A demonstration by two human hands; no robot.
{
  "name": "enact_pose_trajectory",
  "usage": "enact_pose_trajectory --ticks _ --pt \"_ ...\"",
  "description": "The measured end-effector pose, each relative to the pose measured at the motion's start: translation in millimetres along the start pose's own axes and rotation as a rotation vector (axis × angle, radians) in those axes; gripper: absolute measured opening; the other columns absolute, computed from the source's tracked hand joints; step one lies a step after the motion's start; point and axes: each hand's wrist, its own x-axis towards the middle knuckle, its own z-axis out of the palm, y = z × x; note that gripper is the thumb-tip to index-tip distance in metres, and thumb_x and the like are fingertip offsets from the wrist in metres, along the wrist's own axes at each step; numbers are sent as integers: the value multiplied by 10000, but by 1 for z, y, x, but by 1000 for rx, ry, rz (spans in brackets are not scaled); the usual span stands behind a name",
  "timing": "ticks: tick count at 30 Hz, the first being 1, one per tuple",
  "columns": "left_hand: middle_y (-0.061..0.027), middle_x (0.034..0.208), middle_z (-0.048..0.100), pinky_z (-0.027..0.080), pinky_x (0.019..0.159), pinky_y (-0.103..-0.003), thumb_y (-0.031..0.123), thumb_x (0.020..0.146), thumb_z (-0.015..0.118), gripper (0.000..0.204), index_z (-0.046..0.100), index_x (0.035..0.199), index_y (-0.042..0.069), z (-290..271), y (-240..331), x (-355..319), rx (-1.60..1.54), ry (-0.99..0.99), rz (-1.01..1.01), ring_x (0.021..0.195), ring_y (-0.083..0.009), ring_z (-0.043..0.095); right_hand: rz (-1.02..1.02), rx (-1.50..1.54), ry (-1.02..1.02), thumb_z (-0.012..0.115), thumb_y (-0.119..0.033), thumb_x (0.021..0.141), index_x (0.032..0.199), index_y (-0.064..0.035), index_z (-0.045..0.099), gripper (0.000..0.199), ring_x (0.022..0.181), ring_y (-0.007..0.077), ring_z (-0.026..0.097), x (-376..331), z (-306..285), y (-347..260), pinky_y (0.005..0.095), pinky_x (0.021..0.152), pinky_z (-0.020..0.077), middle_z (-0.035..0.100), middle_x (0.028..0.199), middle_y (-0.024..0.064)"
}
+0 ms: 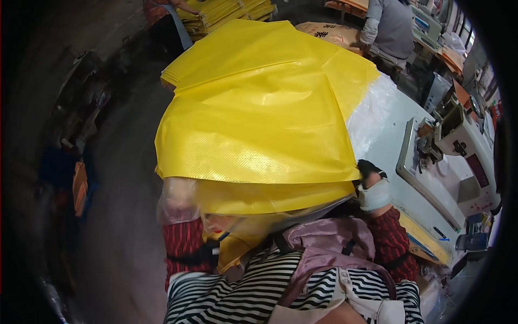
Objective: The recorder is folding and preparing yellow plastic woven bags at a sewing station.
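Observation:
A large yellow woven plastic sack lies spread in front of me, its open edge toward my body. My right hand, in a dark glove with a pale cuff, is closed on the right corner of that edge. At the left corner, my left hand reaches under the sack's upper layer. Clear plastic film covers this hand, and its fingers are hidden. More clear film sticks out past the sack's right side, over the pale table.
A white sewing machine stands on the pale table to my right. Yellow sacks are piled at the far left beside a person. Another person is at the far right, near an orange-brown sack. Dark floor lies to my left.

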Motion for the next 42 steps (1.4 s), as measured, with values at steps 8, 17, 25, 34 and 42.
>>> enact_pose_trajectory --ticks 8,17,25,34,42 --pt "-132 1244 510 367 1012 -376 575 879 478 701 442 1283 4 39 24 -78 -897 -25 313 1152 -247 480 118 54 49 596 -55 772 807 -43 544 63 629 278 588 -24 -5 15 339 573 454 571 675 117" --pt "-125 1235 528 377 1008 -383 632 880 407 734 481 1237 -4 71 -4 -85 -882 170 480 1146 -252 494 122 7 45 551 -40 752 886 -43 546 134 728 359 595 -37 -20 27 376 627 470 589 774 151" --pt "-119 1025 589 480 840 -373 507 908 446 599 523 1143 -39 84 40 -71 -863 380 156 961 -220 569 77 32 39 558 -41 722 887 -27 533 167 770 360 584 -46 -25 44 387 650 461 583 817 167" --pt "-95 1077 591 455 864 -321 345 967 441 410 532 1189 13 76 -5 -91 -98 495 139 1005 -163 555 26 -66 61 542 -51 745 886 -62 630 167 781 332 605 -57 -41 22 383 679 483 605 821 146" --pt "-79 1156 568 459 873 -338 284 965 434 337 530 1179 42 49 -77 -57 -465 604 437 1024 -219 553 -11 -18 -5 518 -56 696 996 -67 605 313 993 359 549 -69 -36 47 400 870 438 594 970 179"
